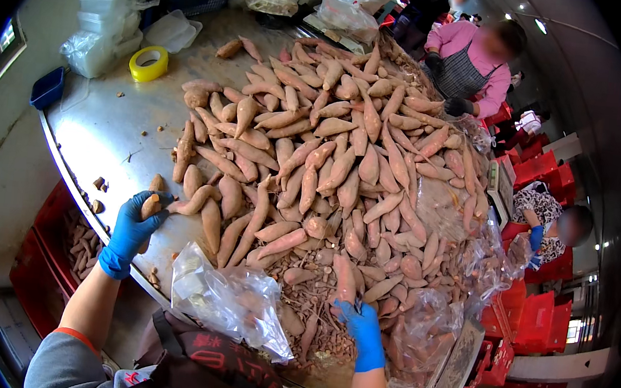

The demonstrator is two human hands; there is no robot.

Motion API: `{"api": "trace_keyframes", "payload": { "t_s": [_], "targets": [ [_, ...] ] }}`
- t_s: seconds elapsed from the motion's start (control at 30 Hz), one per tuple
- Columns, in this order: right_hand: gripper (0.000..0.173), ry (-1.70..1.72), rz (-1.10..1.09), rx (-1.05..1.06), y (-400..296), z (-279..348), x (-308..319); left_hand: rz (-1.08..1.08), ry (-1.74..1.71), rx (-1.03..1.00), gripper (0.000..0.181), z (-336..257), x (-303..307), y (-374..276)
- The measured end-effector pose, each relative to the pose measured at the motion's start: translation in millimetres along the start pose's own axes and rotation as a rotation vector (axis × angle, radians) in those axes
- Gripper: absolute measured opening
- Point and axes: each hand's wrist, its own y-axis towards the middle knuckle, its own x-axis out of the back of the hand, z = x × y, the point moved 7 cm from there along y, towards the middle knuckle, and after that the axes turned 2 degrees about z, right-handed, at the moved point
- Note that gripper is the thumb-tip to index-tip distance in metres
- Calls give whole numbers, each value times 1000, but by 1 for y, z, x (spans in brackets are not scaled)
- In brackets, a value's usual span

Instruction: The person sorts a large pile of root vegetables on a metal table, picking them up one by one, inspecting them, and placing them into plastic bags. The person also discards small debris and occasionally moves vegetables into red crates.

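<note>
A large heap of sweet potatoes (pixel 342 158) covers much of a metal table (pixel 86 133). At the table's left edge my left hand (pixel 130 230), in a blue glove, is closed around a sweet potato (pixel 150 206) whose cut end shows. My right hand (pixel 362 331), also gloved in blue, grips the lower end of another sweet potato (pixel 344 278) near the front of the heap. Between my hands lies a clear plastic bag (pixel 230 298). Broken roots and small scraps (pixel 321 313) are spread beside my right hand.
Yellow tape (pixel 148 64), plastic containers (pixel 99 28) and a blue tray (pixel 47 88) are at the back left. A red crate (pixel 50 247) stands below the left edge. Weighing scales (pixel 500 190) and plastic bags (pixel 426 328) line the right. A co-worker (pixel 469 63) in dark gloves stands across the heap; another (pixel 545 228) is at right.
</note>
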Motion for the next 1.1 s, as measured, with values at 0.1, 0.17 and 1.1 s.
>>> {"api": "trace_keyframes", "payload": {
  "t_s": [0.1, 0.17, 1.1],
  "targets": [
    [35, -158, -91, -287, -7, -78, 12, 70, -79, 155, 24, -12, -31, -9],
    [34, 449, -40, -341, -35, -62, -9, 175, -199, 178, 29, -17, -58, -12],
    [29, -694, -386, 588, -103, 124, -47, 973, 93, -107, 50, -43, -267, -74]
  ]
}}
